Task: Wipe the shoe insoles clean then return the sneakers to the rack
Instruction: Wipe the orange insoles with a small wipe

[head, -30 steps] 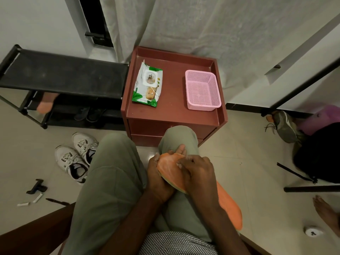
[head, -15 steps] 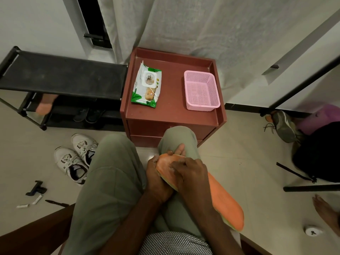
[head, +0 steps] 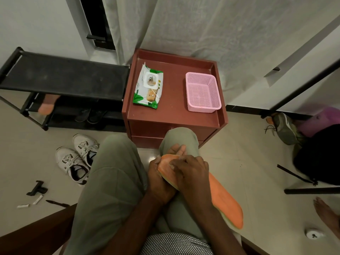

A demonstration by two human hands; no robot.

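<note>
Orange foam insole (head: pixel 223 203) lies across right thigh. Left hand (head: pixel 160 179) grips its toe end; right hand (head: pixel 189 172) curled, contents unseen. Advise firm lengthwise strokes, toe end braced.

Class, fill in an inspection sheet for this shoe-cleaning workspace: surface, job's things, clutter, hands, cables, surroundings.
Surface: red cabinet top holds wet wipes pack and pink basket.
Job's things: orange insole across the lap; white sneakers on the floor beside black shoe rack.
Clutter: black clip, pen and white scraps on the floor.
Hands: left hand grips the insole's toe end; right hand presses on it, wipe not visible.
Cables: nothing seen.
Surroundings: curtain, grey shoe, black bag.
</note>
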